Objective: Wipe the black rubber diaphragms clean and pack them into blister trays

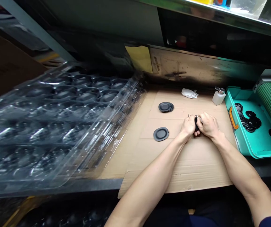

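My hands meet over the cardboard sheet point(184, 164) near its middle. My left hand point(188, 125) grips a black rubber disc point(197, 125), seen edge-on and mostly hidden by my fingers. My right hand point(208, 126) pinches a thin metal tool point(194, 116) whose tip reaches the disc's upper edge; its exact kind is hard to tell. To the left lie a small stack of black discs point(166, 107) and a single black disc point(161, 134), both apart from my hands.
A teal bin point(251, 148) with an orange handle holds several black discs at the right. Behind the sheet stand a plastic pump bottle point(219, 96) and a crumpled white bag point(189, 93). Stacked clear blister trays point(55, 126) fill the left.
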### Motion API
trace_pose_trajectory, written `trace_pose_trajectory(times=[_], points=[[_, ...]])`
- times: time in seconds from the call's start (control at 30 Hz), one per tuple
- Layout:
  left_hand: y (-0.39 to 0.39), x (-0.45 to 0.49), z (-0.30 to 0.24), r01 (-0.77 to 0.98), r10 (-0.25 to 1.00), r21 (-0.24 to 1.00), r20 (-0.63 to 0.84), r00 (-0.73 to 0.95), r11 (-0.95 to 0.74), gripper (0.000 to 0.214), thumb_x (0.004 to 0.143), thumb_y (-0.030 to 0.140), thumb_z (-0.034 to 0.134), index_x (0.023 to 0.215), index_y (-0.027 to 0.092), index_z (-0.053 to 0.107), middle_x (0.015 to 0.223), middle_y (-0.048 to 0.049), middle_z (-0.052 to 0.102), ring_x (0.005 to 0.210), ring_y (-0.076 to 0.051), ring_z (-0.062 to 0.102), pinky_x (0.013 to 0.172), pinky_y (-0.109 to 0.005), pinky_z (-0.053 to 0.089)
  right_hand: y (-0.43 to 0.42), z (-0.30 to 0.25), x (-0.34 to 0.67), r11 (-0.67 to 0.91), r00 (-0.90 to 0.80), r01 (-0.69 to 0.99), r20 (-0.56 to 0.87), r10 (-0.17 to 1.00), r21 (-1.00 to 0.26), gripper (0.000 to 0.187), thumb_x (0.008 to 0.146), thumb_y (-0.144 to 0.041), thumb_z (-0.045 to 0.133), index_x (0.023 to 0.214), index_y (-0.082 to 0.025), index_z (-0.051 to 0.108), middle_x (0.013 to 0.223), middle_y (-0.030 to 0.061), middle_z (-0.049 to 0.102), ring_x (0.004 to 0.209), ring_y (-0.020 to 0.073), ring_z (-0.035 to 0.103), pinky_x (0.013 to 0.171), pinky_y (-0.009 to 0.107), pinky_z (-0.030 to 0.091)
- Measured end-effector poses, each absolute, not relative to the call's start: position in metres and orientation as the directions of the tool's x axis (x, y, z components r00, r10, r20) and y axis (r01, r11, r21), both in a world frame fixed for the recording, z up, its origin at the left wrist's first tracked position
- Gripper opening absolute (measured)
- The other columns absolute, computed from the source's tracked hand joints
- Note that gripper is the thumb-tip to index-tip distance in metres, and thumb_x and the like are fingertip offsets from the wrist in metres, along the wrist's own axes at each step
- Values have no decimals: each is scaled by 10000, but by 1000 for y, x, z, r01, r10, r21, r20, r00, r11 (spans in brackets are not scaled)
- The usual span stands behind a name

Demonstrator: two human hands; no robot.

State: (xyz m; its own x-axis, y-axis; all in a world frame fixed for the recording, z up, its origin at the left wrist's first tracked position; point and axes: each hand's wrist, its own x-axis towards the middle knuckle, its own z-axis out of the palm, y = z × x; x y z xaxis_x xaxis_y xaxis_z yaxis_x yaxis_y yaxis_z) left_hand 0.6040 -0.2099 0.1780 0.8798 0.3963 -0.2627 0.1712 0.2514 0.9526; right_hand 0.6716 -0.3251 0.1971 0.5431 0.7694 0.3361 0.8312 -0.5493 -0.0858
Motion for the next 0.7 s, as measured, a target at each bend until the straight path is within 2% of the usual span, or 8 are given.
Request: trace_pose_trajectory(times=[0.2, 0.37, 0.53, 0.7], points=[[-212, 603, 185, 164, 406, 934, -291, 867, 318, 528, 1002, 424, 328, 604, 184, 579, 387, -55, 543, 281, -161, 480, 306, -236, 307, -326, 195, 672, -539, 532, 838, 349, 771, -85, 171, 1024, -268, 493, 1025, -192, 646, 995, 80, 715, 873, 213, 641, 758, 299, 413], [-213, 603, 183, 166, 408, 954, -259, 875, 250, 560, 1014, 473, 351, 595, 185, 586, 387, -53, 547, 271, -152, 486, 314, -227, 315, -326, 194, 672, -518, 508, 851, 389, 768, -88, 178, 1026, -252, 480, 1003, -193, 646, 980, 83, 713, 868, 209, 635, 777, 300, 420], [-213, 602, 184, 148, 416, 943, -269, 869, 299, 542, 1019, 414, 322, 594, 195, 577, 393, -53, 554, 283, -158, 489, 304, -236, 315, -326, 193, 671, -537, 523, 840, 391, 758, -82, 175, 1022, -265, 488, 996, -198, 647, 961, 71, 715, 836, 209, 631, 752, 309, 413], [-213, 602, 185, 166, 417, 968, -231, 879, 187, 550, 1015, 405, 312, 577, 202, 576, 385, -63, 555, 289, -172, 494, 303, -251, 332, -326, 193, 670, -531, 511, 844, 413, 754, -76, 178, 1022, -256, 485, 980, -197, 647, 955, 72, 711, 849, 207, 629, 771, 305, 408]])
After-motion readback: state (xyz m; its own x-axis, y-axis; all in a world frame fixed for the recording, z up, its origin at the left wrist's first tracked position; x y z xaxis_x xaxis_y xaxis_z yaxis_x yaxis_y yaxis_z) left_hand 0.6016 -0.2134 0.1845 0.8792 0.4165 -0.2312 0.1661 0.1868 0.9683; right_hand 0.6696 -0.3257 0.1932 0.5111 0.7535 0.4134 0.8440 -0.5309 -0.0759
